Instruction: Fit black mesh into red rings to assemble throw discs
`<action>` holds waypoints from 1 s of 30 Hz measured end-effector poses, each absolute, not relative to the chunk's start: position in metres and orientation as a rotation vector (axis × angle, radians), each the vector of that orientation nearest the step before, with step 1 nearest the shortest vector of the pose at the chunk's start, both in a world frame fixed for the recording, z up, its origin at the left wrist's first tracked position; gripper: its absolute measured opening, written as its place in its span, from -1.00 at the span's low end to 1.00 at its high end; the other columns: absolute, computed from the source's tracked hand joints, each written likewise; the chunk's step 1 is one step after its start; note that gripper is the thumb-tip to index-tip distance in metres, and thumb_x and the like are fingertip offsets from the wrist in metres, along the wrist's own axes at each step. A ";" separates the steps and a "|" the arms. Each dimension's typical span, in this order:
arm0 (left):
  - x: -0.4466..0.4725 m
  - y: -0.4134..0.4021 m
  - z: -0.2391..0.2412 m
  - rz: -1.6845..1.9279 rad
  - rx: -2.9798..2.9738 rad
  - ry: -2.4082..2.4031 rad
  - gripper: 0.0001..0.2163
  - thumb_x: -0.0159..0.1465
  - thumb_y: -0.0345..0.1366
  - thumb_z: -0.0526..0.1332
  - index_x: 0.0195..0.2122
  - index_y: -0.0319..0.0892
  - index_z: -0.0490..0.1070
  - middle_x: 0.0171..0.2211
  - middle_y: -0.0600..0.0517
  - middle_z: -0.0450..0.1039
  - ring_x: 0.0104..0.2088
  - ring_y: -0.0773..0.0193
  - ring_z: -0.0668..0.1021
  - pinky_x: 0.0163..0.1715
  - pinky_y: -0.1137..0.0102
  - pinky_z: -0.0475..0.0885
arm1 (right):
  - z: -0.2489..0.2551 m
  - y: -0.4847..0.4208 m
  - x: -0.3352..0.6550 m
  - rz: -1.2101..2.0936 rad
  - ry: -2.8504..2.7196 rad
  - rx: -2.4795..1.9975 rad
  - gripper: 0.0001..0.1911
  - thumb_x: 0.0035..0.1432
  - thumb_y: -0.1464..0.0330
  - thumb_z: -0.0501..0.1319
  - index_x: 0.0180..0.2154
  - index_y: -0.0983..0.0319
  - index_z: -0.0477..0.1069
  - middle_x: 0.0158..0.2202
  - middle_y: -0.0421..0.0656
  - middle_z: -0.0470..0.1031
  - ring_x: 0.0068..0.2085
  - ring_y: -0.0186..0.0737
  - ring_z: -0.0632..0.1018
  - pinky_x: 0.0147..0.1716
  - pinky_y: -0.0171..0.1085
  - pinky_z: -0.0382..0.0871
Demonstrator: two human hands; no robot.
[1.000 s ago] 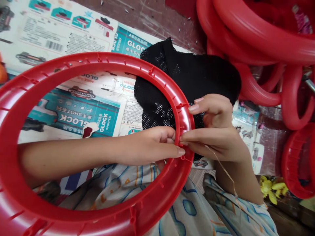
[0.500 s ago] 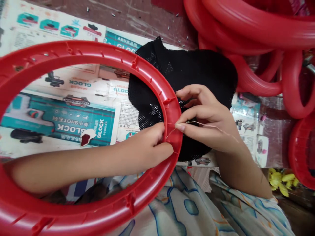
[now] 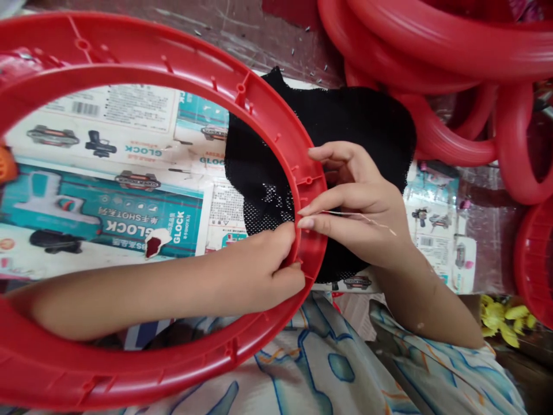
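A large red plastic ring (image 3: 276, 127), ribbed and pegged along its hollow inner side, fills the left half of the view. Reaching through its opening, my left hand (image 3: 272, 253) grips the near right part of the rim, thumb on top and fingers curled out of sight. My right hand (image 3: 367, 207) pinches a thin pale strand (image 3: 382, 223), thread or fine wire, between thumb and forefinger against the rim. The strand's loose end trails back over the palm. Its other end is too fine to make out. Black mesh cloth (image 3: 363, 121) lies beneath the ring and my right hand.
Printed toy-box cardboard (image 3: 142, 202) covers the work surface. More red rings (image 3: 432, 40) are heaped at the upper right, and another (image 3: 536, 259) sits at the right edge. Yellow petal-like pieces (image 3: 503, 317) are at the lower right. Small metal bits are scattered at the back.
The ring has tilted, its far side rising in view and its right rim shifting slightly right. My right fingertips have moved a little left along the rim, still pinching the strand.
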State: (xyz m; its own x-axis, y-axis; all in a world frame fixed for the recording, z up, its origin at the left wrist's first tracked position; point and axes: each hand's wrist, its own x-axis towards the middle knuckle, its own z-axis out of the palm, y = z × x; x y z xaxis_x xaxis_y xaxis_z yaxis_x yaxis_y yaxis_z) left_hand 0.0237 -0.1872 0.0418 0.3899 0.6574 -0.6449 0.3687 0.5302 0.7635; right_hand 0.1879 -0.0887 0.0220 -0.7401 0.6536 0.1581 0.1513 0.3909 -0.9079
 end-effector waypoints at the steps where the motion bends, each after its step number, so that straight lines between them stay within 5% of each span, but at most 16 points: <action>1: 0.023 -0.188 0.042 0.252 1.064 1.181 -0.89 0.25 -0.27 0.06 -0.23 -0.15 0.19 -0.42 0.12 0.25 -0.44 0.32 0.31 -0.43 0.37 0.22 | 0.022 -0.089 0.188 1.367 -2.136 -0.680 -0.94 0.06 0.41 0.44 -0.39 0.13 0.62 0.16 -0.16 0.40 0.14 -0.07 0.49 0.23 -0.06 0.38; 12: 0.022 -0.194 0.031 0.437 0.813 1.023 -0.81 0.27 -0.17 0.17 -0.19 -0.17 0.32 -0.36 0.06 0.44 -0.40 0.30 0.50 -0.44 0.43 0.40 | 0.023 -0.086 0.191 1.421 -2.070 -0.686 -0.92 0.05 0.39 0.46 -0.43 0.14 0.60 0.05 -0.19 0.49 -0.05 -0.22 0.58 0.01 -0.20 0.53; 21: 0.039 -0.187 0.025 0.927 0.644 1.050 -0.80 0.18 -0.44 0.21 -0.18 -0.15 0.29 -0.41 0.20 0.36 -0.52 0.52 0.41 -0.53 0.61 0.32 | 0.022 -0.087 0.189 1.349 -2.118 -0.636 -0.94 0.06 0.40 0.44 -0.41 0.15 0.60 -0.06 -0.20 0.53 -0.04 -0.19 0.57 -0.04 -0.18 0.55; 30: 0.037 -0.189 0.021 0.811 0.608 0.970 -0.79 0.17 -0.47 0.17 -0.17 -0.15 0.29 -0.43 0.19 0.39 -0.49 0.47 0.44 -0.51 0.58 0.35 | 0.017 -0.070 0.193 1.293 -2.161 -0.492 -0.94 0.12 0.34 0.42 -0.32 0.04 0.62 0.16 -0.25 0.42 0.24 -0.14 0.41 0.27 -0.11 0.35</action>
